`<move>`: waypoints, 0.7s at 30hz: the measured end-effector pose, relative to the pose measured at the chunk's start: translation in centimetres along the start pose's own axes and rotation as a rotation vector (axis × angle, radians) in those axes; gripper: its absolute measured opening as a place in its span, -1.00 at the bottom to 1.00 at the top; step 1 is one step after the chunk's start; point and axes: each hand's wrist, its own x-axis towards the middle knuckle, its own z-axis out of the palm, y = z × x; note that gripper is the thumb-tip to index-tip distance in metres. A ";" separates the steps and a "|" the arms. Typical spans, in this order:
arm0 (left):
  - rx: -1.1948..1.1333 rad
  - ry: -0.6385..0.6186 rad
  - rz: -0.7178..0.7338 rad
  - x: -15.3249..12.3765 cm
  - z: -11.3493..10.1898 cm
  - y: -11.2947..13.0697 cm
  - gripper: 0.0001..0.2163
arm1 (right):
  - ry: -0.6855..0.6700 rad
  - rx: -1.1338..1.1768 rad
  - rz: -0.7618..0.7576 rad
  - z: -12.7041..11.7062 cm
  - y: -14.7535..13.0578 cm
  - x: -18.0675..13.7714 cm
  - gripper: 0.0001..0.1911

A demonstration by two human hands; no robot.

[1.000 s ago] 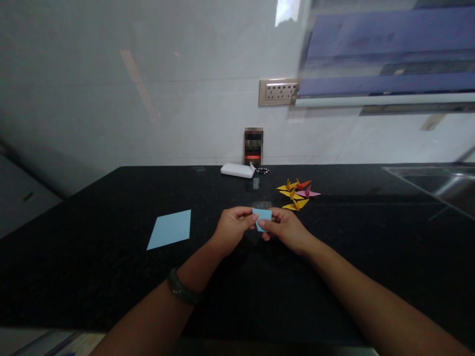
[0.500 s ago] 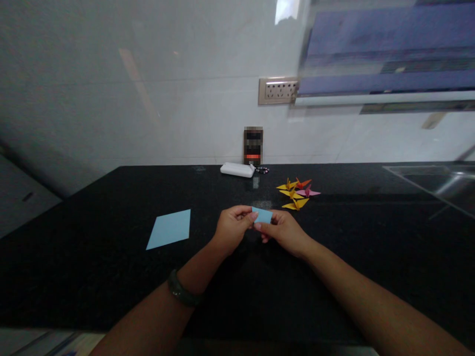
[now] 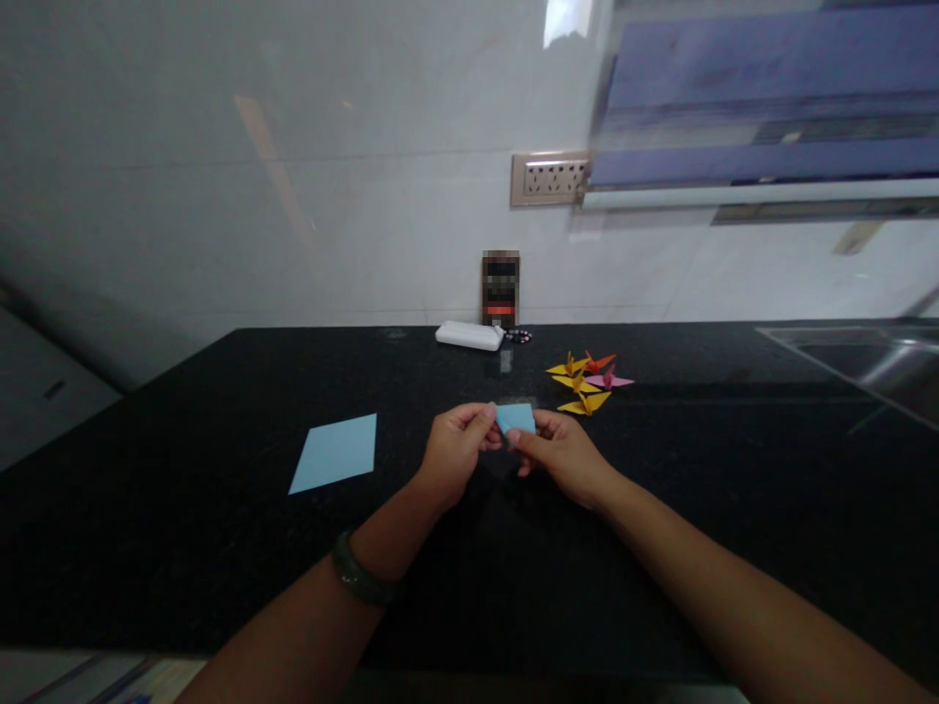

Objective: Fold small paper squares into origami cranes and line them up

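- Speckled black polished stone countertop point(image 3: 183, 508) — glossy, broad.
- Flat pale-blue square paper sheet point(image 3: 335, 453) lies left of the hands.
- Left hand point(image 3: 455, 452) and right hand point(image 3: 561, 452) — fingertips pinched on a small folded pale-blue paper piece point(image 3: 515, 418), held just above the countertop.
- Crisp yellow, orange and pink folded paper cranes point(image 3: 587, 381) sit just beyond.

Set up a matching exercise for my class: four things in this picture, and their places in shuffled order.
1 folded blue paper
2 flat blue sheet
3 paper cranes
4 white case

A at the foot of the wall
B pinched between left hand and right hand
C flat, left of the left hand
D clustered beyond the right hand

Pairs: 1-B, 2-C, 3-D, 4-A
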 end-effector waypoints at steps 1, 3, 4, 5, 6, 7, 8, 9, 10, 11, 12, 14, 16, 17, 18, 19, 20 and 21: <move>-0.001 -0.003 -0.014 0.0 0.0 0.0 -0.78 | 0.000 0.001 -0.004 0.0 0.0 0.0 -0.78; 0.018 -0.036 -0.029 -0.1 0.0 0.0 -0.76 | -0.001 -0.014 -0.004 0.0 0.1 0.0 -0.76; 0.032 -0.054 -0.030 -0.1 0.0 0.0 -0.76 | -0.001 -0.037 0.001 0.0 0.2 0.0 -0.74; 0.045 -0.064 -0.028 -0.1 0.0 0.0 -0.77 | 0.003 -0.076 -0.001 -0.1 0.3 0.0 -0.74; 0.055 -0.061 -0.027 0.0 0.0 0.0 -0.78 | 0.021 -0.134 -0.020 -0.1 0.3 0.0 -0.74; 0.062 -0.048 -0.029 0.0 0.0 0.0 -0.79 | 0.059 -0.206 -0.059 -0.2 0.4 0.0 -0.74; 0.071 -0.033 -0.032 0.1 -0.1 0.0 -0.80 | 0.113 -0.280 -0.113 -0.2 0.5 0.1 -0.75; 0.082 -0.023 -0.034 0.1 -0.1 0.0 -0.80 | 0.173 -0.344 -0.174 -0.3 0.5 0.1 -0.76; 0.096 -0.021 -0.032 0.2 -0.1 0.0 -0.81 | 0.228 -0.387 -0.231 -0.4 0.6 0.1 -0.77; 0.113 -0.028 -0.027 0.2 -0.1 0.0 -0.82 | 0.268 -0.407 -0.271 -0.4 0.6 0.1 -0.77; 0.131 -0.036 -0.020 0.2 0.0 0.1 -0.83 | 0.289 -0.408 -0.290 -0.5 0.6 0.2 -0.79; 0.143 -0.058 -0.021 0.1 0.1 0.2 -0.85 | 0.290 -0.380 -0.286 -0.5 0.6 0.2 -0.84; 0.106 -0.070 -0.050 0.0 0.2 0.3 -0.85 | 0.286 -0.343 -0.268 -0.4 0.6 0.2 -0.86; 0.076 -0.069 -0.068 -0.1 0.3 0.4 -0.84 | 0.285 -0.326 -0.259 -0.4 0.6 0.2 -0.85; 0.048 -0.066 -0.086 -0.2 0.3 0.4 -0.81 | 0.283 -0.312 -0.254 -0.3 0.6 0.2 -0.84; 0.026 -0.063 -0.102 -0.2 0.3 0.5 -0.78 | 0.281 -0.302 -0.252 -0.3 0.6 0.2 -0.84; 0.015 -0.060 -0.115 -0.3 0.3 0.5 -0.75 | 0.282 -0.297 -0.253 -0.3 0.6 0.2 -0.84; 0.011 -0.065 -0.127 -0.3 0.3 0.5 -0.73 | 0.286 -0.295 -0.254 -0.3 0.6 0.2 -0.84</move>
